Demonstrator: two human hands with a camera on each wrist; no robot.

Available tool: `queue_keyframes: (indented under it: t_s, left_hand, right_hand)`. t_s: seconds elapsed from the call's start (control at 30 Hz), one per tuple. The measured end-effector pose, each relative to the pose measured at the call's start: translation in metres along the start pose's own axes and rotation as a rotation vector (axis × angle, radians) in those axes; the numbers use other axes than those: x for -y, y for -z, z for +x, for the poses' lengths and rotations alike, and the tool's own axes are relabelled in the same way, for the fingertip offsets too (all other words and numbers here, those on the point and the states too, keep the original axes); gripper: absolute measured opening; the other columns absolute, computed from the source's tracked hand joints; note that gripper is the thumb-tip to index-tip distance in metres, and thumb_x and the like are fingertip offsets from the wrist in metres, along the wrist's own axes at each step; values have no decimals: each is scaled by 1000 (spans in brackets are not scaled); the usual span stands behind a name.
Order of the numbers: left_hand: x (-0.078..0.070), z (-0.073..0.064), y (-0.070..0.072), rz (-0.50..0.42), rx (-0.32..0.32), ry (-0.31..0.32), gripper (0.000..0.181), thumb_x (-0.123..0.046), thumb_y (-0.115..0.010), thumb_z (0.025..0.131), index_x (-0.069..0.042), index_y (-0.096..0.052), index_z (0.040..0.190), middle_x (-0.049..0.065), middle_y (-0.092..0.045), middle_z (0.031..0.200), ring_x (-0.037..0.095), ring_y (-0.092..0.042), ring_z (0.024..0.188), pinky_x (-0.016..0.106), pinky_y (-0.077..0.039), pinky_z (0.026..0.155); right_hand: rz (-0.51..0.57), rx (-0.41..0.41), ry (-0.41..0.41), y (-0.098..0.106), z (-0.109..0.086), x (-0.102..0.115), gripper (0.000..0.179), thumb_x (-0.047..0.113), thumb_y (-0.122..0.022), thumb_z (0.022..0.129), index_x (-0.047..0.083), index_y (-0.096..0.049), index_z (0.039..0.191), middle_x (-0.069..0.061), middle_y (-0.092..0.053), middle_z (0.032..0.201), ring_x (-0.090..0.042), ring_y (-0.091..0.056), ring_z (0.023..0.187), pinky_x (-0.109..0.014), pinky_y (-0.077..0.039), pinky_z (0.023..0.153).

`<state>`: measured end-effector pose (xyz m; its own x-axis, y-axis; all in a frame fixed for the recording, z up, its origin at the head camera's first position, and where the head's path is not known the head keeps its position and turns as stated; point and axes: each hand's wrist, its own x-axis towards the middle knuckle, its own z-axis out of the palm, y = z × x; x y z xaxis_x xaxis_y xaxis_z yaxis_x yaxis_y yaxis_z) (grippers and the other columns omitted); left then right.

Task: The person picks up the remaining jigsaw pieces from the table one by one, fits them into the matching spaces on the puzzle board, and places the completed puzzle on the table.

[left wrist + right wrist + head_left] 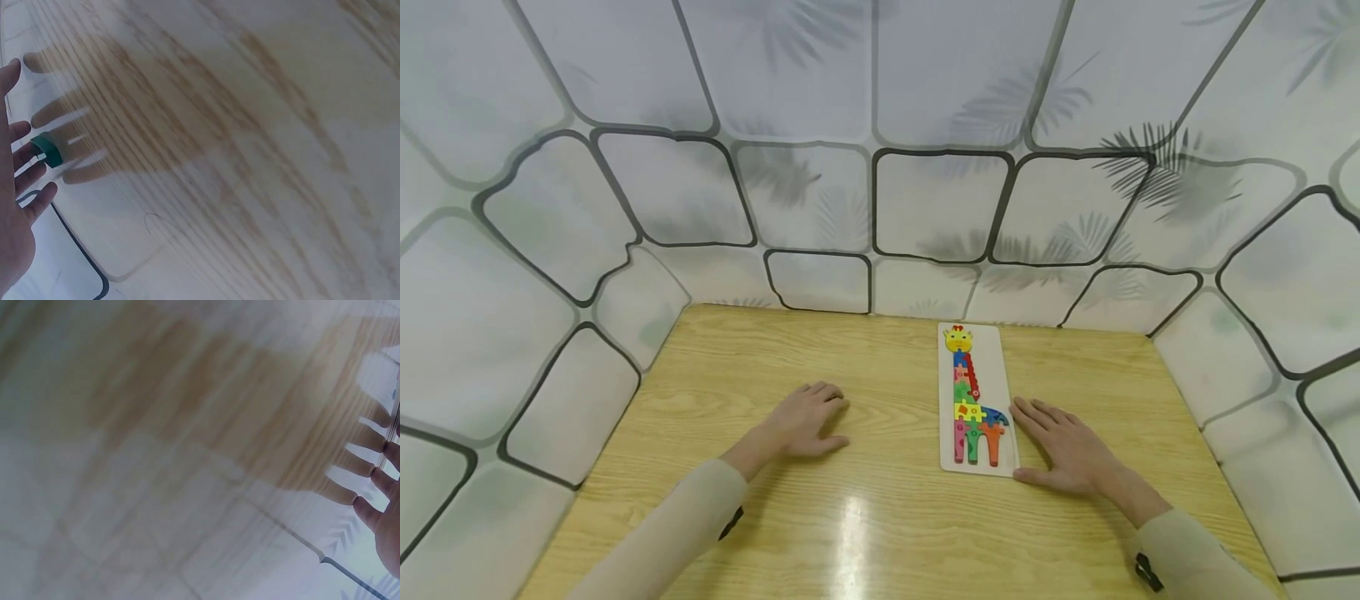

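A giraffe jigsaw of bright interlocking pieces lies on a white board at right of centre on the table. My right hand rests palm down beside it, fingers spread, fingertips and thumb at the board's right edge. To the left of the board, well apart from it, my left hand lies low over the wood with loosely bent fingers. In the left wrist view a small green object shows at the fingers of that hand; its kind is unclear, and the head view hides it. The right wrist view shows mainly tabletop and fingers.
The light wooden table is glossy, with a bright reflection near its front. Pale walls with a stone-and-leaf pattern enclose it at the back and both sides.
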<state>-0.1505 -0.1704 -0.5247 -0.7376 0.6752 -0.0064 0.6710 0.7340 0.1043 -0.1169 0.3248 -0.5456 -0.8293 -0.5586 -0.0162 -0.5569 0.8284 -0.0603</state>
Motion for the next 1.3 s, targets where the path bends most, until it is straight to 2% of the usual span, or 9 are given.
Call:
queue_keyframes:
  t_s: [0.33,0.47,0.9,1.3]
  left_hand:
    - [4,-8,0,-27,-24,16,66,-57,-62,100,-8,-62,143,12,-62,142,32,-58,135,53,-50,114]
    - [7,-12,1,-44,-32,41,67,-58,-64,99,-8,-62,143,13,-61,143,33,-58,135,54,-50,113]
    - [21,-23,-1,-102,-6,83,87,-67,-65,93,-7,-50,154,15,-53,156,36,-50,145,60,-45,116]
    - [33,-32,-2,-106,-25,104,92,-69,-68,90,-8,-48,157,16,-52,158,38,-49,146,61,-45,116]
  right_hand:
    - [10,-12,1,-3,0,-2,103,77,-62,90,12,-35,165,-10,-36,172,-41,-41,154,-65,-43,116]
    - [7,-11,1,-3,-1,-2,104,78,-62,89,12,-35,165,-11,-36,172,-41,-41,154,-65,-43,116]
    - [-6,-6,3,0,0,0,103,78,-61,89,12,-36,165,-11,-37,172,-41,-42,154,-64,-44,116]
    - [11,-12,3,-1,0,-2,103,78,-61,90,13,-35,165,-10,-36,172,-41,-41,154,-65,-43,116]
